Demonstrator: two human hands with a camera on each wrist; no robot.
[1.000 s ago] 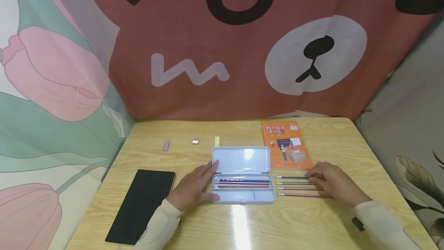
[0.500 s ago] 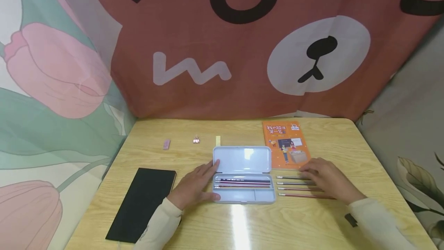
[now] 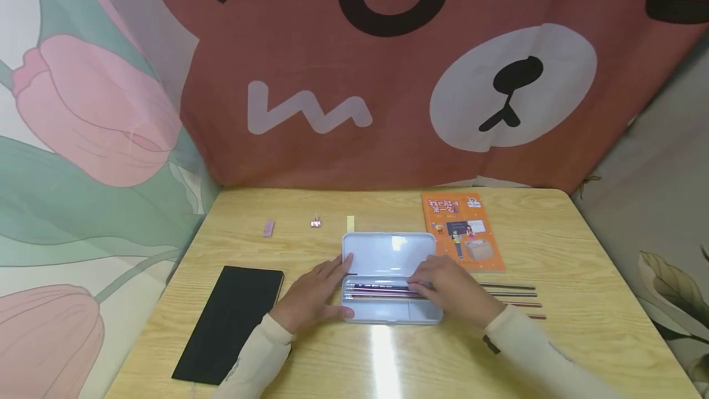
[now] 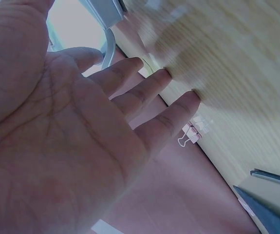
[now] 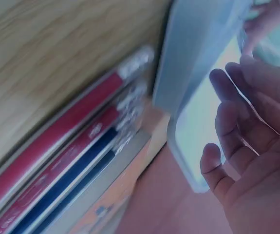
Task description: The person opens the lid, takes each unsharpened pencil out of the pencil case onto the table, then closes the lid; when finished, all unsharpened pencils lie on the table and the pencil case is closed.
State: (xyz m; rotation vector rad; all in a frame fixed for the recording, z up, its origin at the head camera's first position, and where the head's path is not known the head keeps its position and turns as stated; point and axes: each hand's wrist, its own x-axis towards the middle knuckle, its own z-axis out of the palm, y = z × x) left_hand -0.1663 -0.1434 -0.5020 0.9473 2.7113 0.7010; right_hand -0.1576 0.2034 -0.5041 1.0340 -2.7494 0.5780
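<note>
A light-blue pencil case (image 3: 382, 311) lies with its lid (image 3: 388, 254) raised at the middle of the table; several pencils (image 3: 376, 289) are in its rear compartment. My left hand (image 3: 310, 297) rests at the case's left side, thumb on the tray and index finger by the lid, its fingers (image 4: 164, 119) extended. Over the case's right half, my right hand (image 3: 451, 288) has its fingertips at the pencils inside. The right wrist view shows curved fingers (image 5: 232, 136), but the thumb and index contact is hidden. Several red and dark pencils (image 5: 57, 131) lie side by side right of the case, partly beneath my right hand.
An orange book (image 3: 465, 233) lies behind the case to the right. Farther left are a yellow strip (image 3: 351, 223), a binder clip (image 3: 316, 222) and a pink eraser (image 3: 268, 229). A black notebook (image 3: 228, 325) lies at the left, next to my left forearm.
My right hand has moved left from the pencils on the table to those inside the case. The row of pencils remains on the table. My left hand has stayed at the case.
</note>
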